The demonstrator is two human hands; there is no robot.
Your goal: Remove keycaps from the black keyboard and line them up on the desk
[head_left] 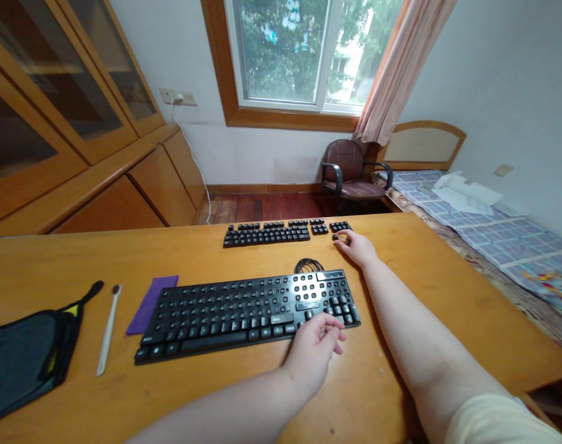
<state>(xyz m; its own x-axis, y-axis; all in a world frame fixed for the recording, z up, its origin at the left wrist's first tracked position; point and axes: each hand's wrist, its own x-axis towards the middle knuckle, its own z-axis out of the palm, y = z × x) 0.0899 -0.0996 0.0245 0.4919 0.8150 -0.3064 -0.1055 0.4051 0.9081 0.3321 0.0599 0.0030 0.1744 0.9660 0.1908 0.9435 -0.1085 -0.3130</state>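
A black keyboard (225, 308) lies on the wooden desk, most of its keycaps off and bare switch posts showing. Several keys remain in its bottom rows and at the lower right number pad. My left hand (311, 348) rests at the keyboard's front right edge, fingers loosely bent and slightly apart, holding nothing that I can see. Farther back, my right hand (358, 250) is stretched out with thumb and fingers pinching a small black keycap (335, 237). That hand is at the right end of the loose keycaps (271, 235), which stand sorted in rows like a keyboard layout.
A coiled black cable (308, 265) lies behind the keyboard. A purple cloth (153, 302) is partly under its left end. Farther left are a toothbrush (108, 330) and a dark zip pouch (26, 357). Beyond the desk stand a chair (350, 166) and a bed (484, 222).
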